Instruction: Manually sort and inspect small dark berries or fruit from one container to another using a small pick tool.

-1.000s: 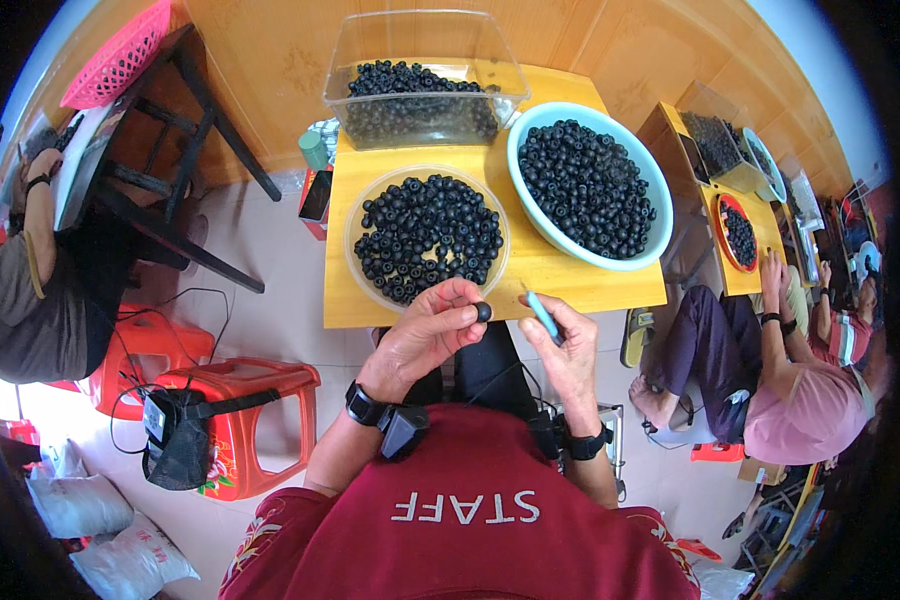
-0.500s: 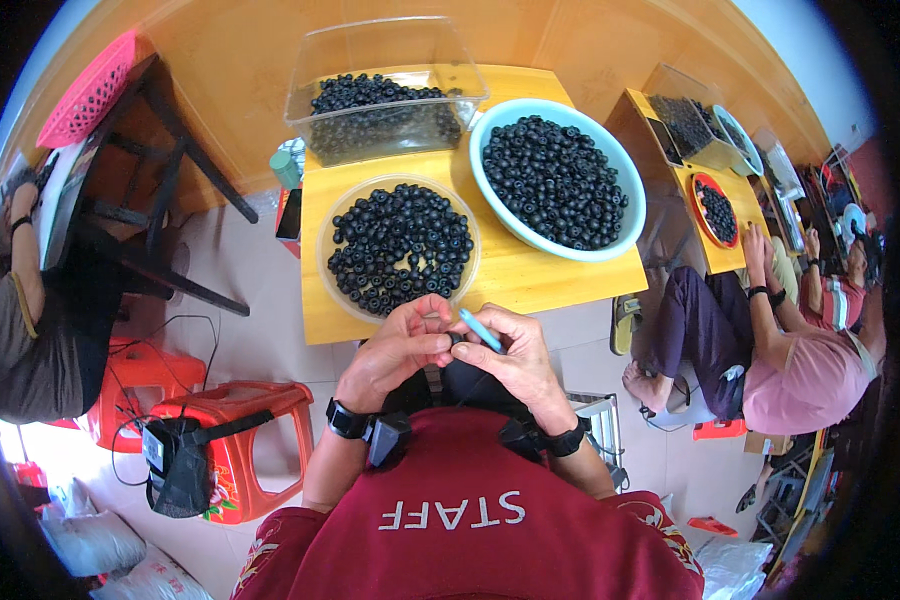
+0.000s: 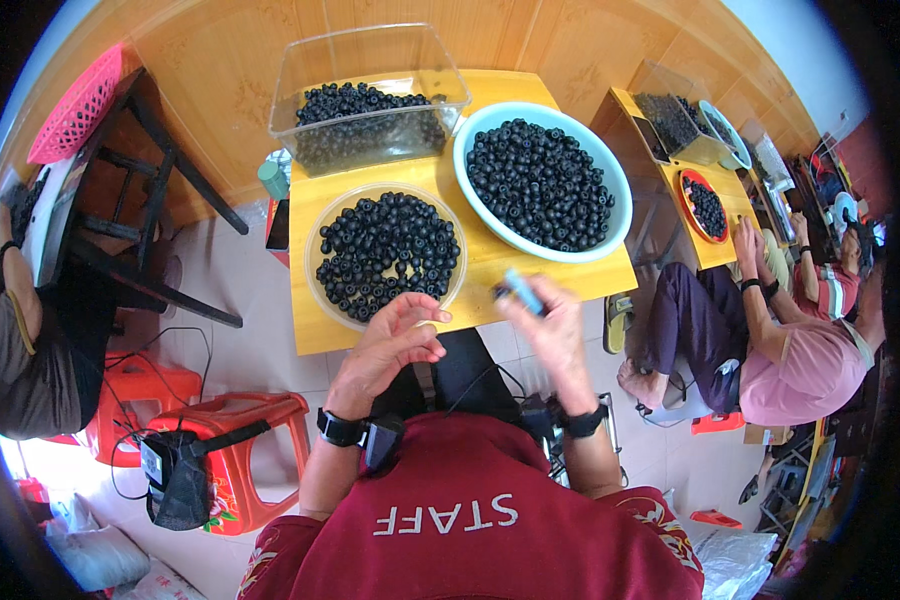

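My left hand [image 3: 390, 345] is raised just off the near edge of the yellow table, its curled fingers apart from the thumb, with no black piece visible between them. My right hand [image 3: 552, 328], smeared by motion, grips a short light-blue tool [image 3: 524, 290], of a kind I cannot make out. A small dark piece [image 3: 501, 291] shows by the tool's left side, too blurred to tell how it is held. Beyond my left hand, a round clear tray [image 3: 314, 262] contains many small black ring-shaped pieces [image 3: 385, 245]. A pale-blue basin [image 3: 624, 190], heaped with similar pieces, is beyond my right hand.
A clear rectangular bin [image 3: 370, 152], partly filled with black pieces, stands at the back of the yellow table [image 3: 490, 315]. Red stools [image 3: 245, 430] and a dark wooden stand [image 3: 160, 150] are at left. Other people sit left and right, the latter by another yellow table [image 3: 715, 255].
My hands have separated. The right has moved right and slightly up with the blue tool; the left stays near the tray. The dark piece formerly between both hands now shows near the right.
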Demonstrator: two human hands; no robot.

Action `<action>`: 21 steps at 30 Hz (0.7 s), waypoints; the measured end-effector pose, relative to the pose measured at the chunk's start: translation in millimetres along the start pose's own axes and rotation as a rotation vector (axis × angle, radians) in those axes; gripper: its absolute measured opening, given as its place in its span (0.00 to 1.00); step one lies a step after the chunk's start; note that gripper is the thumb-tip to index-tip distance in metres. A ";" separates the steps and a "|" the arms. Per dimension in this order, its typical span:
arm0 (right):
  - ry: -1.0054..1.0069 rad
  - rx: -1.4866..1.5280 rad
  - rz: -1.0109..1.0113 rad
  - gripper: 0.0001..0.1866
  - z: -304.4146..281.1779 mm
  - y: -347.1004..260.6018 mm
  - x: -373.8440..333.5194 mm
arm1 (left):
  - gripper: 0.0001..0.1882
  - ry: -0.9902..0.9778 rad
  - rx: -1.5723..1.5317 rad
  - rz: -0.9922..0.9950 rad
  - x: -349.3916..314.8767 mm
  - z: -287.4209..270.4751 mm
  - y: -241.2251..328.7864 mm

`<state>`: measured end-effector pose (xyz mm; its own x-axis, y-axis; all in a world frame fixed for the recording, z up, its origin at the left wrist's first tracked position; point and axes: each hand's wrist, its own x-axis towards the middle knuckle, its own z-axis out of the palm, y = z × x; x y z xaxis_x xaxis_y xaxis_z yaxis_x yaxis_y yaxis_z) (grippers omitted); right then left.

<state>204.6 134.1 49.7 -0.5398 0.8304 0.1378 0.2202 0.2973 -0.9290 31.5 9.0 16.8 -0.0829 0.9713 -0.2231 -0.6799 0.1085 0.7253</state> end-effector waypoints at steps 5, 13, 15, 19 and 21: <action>0.354 -0.319 -0.084 0.11 -70.8 52.8 77.5 | 0.11 0.177 0.098 0.085 -5.8 -22.4 4.5; 0.409 -0.396 -0.056 0.17 -110.2 70.8 118.9 | 0.08 0.331 0.173 0.168 -10.1 -33.9 6.6; 0.398 -0.323 -0.074 0.16 -96.1 58.9 100.8 | 0.08 0.381 0.269 0.174 -8.0 -39.9 7.2; 0.280 -0.138 -0.028 0.08 -52.9 45.8 50.5 | 0.08 0.375 0.411 0.256 8.3 -47.0 5.0; 0.210 -0.100 0.026 0.07 -34.0 50.0 28.9 | 0.10 0.367 0.533 0.273 23.0 -53.3 -2.0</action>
<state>227.6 188.9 18.9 -0.3548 0.9149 0.1927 0.3165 0.3115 -0.8960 -7.9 19.8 -24.5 -0.5041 0.8546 -0.1249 -0.1577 0.0511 0.9862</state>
